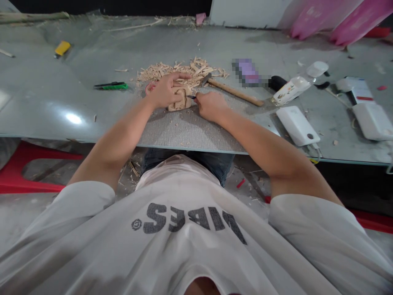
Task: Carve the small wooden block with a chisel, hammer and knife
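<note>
A pale block of carved wood [179,99] lies on the table near its front edge, with grooves cut in its top. My left hand [166,90] rests on the block's left side, pressing it, thumb on the carved face and fingers stretched to the right behind it. My right hand [211,105] is closed around a small dark carving tool [191,97], whose tip points left and meets the block's right side. Most of the tool's handle is hidden in my fist. Wood shavings [196,69] are heaped just behind the block.
A hammer [236,92] lies behind my right hand. Green cutter [115,86] and yellow object [62,48] lie left. Rightward are a blurred phone [248,71], a bottle [290,91], a white power bank [297,125] and white boxes [373,121]. The table edge [190,148] runs before my body.
</note>
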### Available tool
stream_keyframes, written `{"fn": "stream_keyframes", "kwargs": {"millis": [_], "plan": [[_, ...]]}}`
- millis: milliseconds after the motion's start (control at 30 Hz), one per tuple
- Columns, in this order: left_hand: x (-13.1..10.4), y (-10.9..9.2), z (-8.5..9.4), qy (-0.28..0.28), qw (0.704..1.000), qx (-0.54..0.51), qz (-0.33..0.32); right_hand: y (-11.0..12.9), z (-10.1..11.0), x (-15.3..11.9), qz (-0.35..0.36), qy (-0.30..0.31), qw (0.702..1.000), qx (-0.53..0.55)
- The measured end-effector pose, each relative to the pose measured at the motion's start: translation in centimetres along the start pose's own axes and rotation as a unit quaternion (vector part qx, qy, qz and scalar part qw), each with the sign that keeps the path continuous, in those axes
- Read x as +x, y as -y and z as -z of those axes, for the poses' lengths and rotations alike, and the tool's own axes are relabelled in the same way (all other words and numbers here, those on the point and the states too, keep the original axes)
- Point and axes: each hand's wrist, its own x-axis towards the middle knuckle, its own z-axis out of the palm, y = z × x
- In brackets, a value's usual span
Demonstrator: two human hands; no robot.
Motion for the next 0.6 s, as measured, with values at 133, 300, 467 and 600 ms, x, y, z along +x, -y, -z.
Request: {"fn": "stream_keyframes", "kwargs": {"millis": [133,300,467,600], "plan": [[0.2,0.1,-0.3,-0.001,1.000,0.005,-0.015,0.2,0.3,-0.3,-0.012,0.001,1.000,-0.013],[-0.1,0.2,0.4,0.004,1.000,0.017,-0.006,0.4,0.7,-0.4,0.001,0.032,0.999,-0.019],[-0.5,0.2,1.0,0.019,1.000,0.012,-0.011,0.2,0.5,-0.7,0.010,0.028,0.999,-0.039],[-0.4,0.0,0.3,0.015,1.000,0.013,-0.024,0.2,0.1,-1.0,-0.008,0.004,0.999,-0.033]]}}
